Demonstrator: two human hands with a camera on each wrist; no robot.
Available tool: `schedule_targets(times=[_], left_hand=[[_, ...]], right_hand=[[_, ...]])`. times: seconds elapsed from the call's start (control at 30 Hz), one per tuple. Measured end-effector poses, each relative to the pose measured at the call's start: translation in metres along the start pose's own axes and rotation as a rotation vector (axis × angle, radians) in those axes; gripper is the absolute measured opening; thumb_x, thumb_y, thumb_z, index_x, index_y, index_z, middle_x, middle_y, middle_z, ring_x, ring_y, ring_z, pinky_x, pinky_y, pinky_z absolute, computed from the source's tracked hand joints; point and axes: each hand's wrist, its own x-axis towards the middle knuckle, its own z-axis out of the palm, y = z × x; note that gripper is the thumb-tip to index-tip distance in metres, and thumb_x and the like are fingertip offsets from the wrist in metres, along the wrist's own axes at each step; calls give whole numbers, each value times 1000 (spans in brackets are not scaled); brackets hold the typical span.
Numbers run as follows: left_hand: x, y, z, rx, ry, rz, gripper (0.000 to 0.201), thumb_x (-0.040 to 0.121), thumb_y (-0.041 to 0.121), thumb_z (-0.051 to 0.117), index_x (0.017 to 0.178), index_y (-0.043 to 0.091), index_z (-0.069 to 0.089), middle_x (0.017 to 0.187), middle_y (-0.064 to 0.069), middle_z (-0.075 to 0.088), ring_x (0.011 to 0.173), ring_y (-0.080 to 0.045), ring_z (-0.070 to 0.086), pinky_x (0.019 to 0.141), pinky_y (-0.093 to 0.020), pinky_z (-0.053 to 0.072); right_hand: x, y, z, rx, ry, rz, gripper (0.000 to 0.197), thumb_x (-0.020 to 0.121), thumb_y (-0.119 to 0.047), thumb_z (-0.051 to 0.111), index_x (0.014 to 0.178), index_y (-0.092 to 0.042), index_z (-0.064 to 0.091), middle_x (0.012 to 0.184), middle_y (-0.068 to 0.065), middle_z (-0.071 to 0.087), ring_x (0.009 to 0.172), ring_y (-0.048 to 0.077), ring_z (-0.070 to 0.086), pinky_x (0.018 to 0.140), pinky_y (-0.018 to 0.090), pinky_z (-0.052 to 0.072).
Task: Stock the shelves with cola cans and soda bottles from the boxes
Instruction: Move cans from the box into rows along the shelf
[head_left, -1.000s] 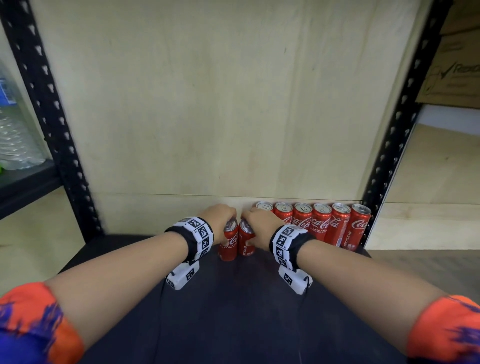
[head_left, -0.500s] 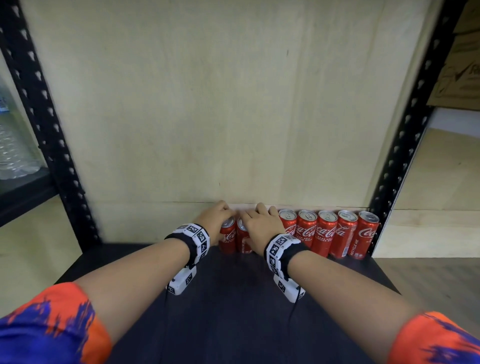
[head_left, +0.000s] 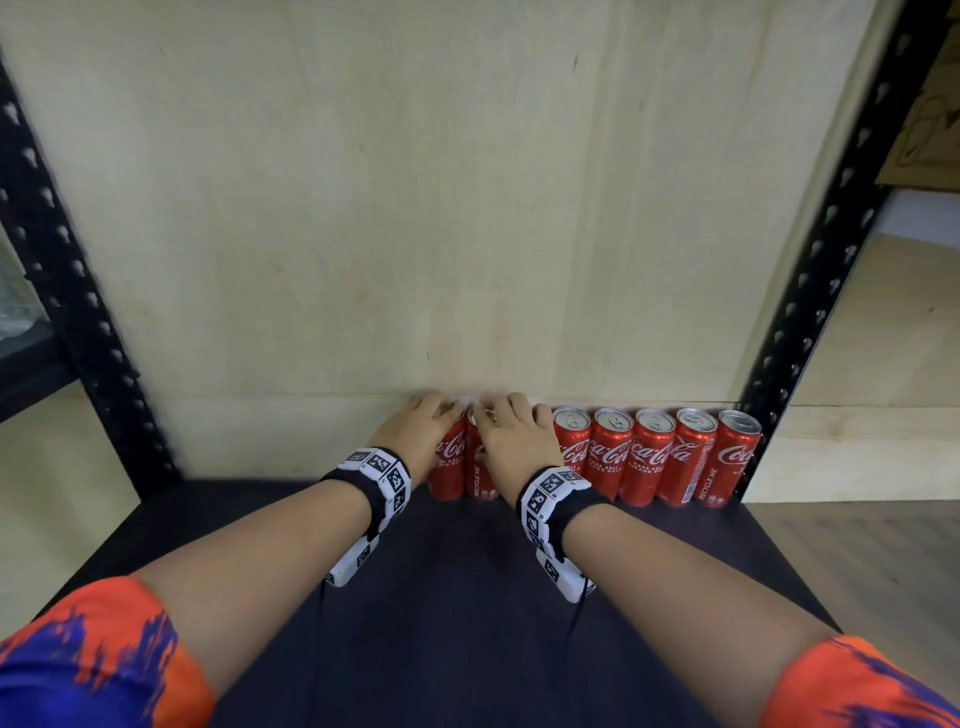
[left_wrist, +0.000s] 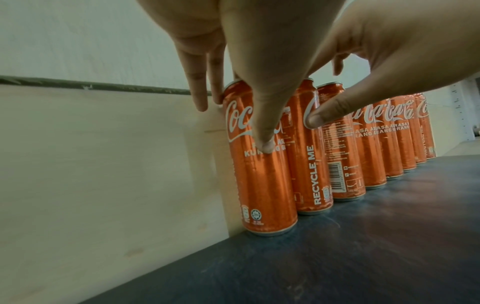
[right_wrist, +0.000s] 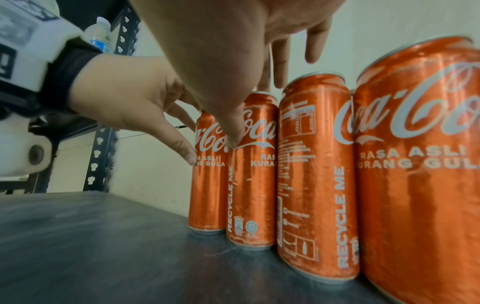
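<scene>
Dark shelf board (head_left: 467, 597) carries one row of upright Coca-Cola cans (head_left: 649, 457) along its far right edge, against the plywood back. The left hand (head_left: 415, 436) holds the leftmost can (left_wrist: 257, 164), the right hand (head_left: 514, 441) its neighbour (left_wrist: 309, 164), both standing. Much shelf remains unfilled; no bottles are placed.

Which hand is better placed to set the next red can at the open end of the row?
Left, probably. The left hand sits on the endmost red cola can, and the bare dark shelf lies on that side. The right hand is hemmed in by the upright cans beyond it.
</scene>
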Motion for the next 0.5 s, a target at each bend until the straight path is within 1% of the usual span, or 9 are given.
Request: schedule_targets(times=[0.03, 0.1, 0.17, 0.2, 0.3, 0.37, 0.5], left_hand=[[-2, 1, -1, 33, 3, -12, 90, 86, 18, 73, 160, 26, 22, 151, -4, 32, 139, -25, 33, 111, -38, 38], [-4, 3, -4, 98, 2, -27, 89, 87, 25, 72, 159, 28, 21, 146, -4, 34, 136, -25, 35, 107, -39, 40], [-4, 5, -6, 148, -3, -32, 88, 88, 28, 71, 159, 26, 19, 145, -4, 35, 136, -25, 35, 107, -39, 39], [-4, 6, -7, 165, -6, -28, 88, 88, 29, 71, 160, 25, 18, 145, -3, 35, 136, -26, 35, 108, -39, 38], [-6, 10, -8, 190, -9, -20, 91, 87, 33, 72, 159, 22, 18, 146, -3, 34, 135, -26, 36, 109, -39, 37], [-9, 12, -8, 172, -10, -23, 87, 87, 36, 71, 158, 21, 22, 146, -2, 35, 135, -26, 36, 109, -40, 36], [-17, 12, -14, 69, 6, -43, 77, 86, 40, 68, 153, 26, 34, 144, 1, 42, 133, -24, 40, 107, -40, 39]], right_hand=[[1, 0, 1, 7, 0, 10, 68, 86, -30, 71, 148, -15, 46, 141, 6, 50, 128, 32, 43, 100, 49, 37], [4, 0, 1, 19, 5, 17, 64, 86, -28, 70, 145, -16, 49, 141, 7, 50, 127, 32, 43, 100, 49, 37], [5, 2, -1, 22, 13, 8, 58, 90, -27, 66, 145, -16, 49, 143, 6, 49, 128, 32, 43, 101, 50, 37], [5, 2, -1, 29, 7, 1, 58, 91, -29, 64, 146, -17, 48, 143, 6, 49, 129, 32, 43, 102, 50, 36], [-2, 2, -3, 46, -5, -9, 67, 89, -43, 65, 148, -19, 44, 141, 3, 49, 128, 31, 43, 103, 49, 34], [-7, 1, -4, 69, 9, -5, 67, 88, -50, 61, 146, -20, 45, 137, 3, 50, 126, 30, 44, 103, 49, 34], [-12, 0, -15, 108, -13, -11, 65, 89, -49, 56, 146, -21, 43, 140, 3, 50, 130, 29, 42, 107, 49, 31]])
